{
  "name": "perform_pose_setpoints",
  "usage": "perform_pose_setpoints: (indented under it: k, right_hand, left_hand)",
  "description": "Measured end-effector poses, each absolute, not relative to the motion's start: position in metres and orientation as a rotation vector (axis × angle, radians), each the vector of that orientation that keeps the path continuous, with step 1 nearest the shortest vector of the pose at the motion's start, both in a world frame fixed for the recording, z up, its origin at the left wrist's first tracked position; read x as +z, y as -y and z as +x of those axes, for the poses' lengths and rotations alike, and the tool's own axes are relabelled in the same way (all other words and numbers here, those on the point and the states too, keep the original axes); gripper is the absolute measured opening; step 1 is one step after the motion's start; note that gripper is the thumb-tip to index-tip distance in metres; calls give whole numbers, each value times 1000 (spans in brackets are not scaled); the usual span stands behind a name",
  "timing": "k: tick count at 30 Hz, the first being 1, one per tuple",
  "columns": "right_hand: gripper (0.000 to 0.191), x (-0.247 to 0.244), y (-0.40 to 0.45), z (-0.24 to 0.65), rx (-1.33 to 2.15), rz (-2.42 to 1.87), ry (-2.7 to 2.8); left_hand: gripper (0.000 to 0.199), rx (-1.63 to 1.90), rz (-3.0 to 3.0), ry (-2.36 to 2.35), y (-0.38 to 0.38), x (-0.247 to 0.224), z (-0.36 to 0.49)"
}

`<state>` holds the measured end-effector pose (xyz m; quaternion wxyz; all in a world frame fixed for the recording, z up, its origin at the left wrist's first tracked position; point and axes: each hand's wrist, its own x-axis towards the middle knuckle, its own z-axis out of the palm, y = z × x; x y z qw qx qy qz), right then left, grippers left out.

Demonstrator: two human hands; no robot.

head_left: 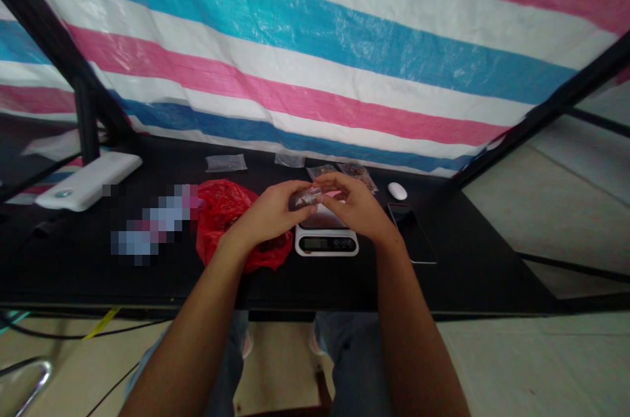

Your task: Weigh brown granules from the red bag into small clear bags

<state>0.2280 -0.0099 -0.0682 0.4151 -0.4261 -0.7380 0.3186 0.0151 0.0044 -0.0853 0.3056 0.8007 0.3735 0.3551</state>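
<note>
Above a digital kitchen scale (326, 243), my left hand (260, 217) and my right hand (357, 207) meet. Between their fingertips is a small clear plastic bag (304, 198) with dark contents, held by both hands and partly hidden by the fingers. The scale is white, and its platform is mostly covered by my hands. A crumpled red plastic bag (236, 223) lies just below my left hand. Behind my fingers are two small plastic bags with dark contents (342, 172).
Two nearly flat clear bags (225, 163) lie at the back of the black table (467, 272). A white computer mouse (397, 191) and a black phone (411, 233) are right of the scale. A pixelated object (152, 223) and a white box-shaped device (88, 180) are on the left. A striped tarpaulin (295, 56) hangs behind.
</note>
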Motion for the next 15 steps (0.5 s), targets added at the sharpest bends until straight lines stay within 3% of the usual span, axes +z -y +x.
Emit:
perform_pose_setpoints:
  k: [7, 15]
  right_hand:
    - [27, -57, 15, 210, 532, -1112, 1805]
    - [36, -45, 25, 218, 539, -1066, 1897]
  left_hand:
    - [67, 1077, 2067, -944, -1, -78, 9]
    - [65, 1109, 2123, -908, -1, -80, 8]
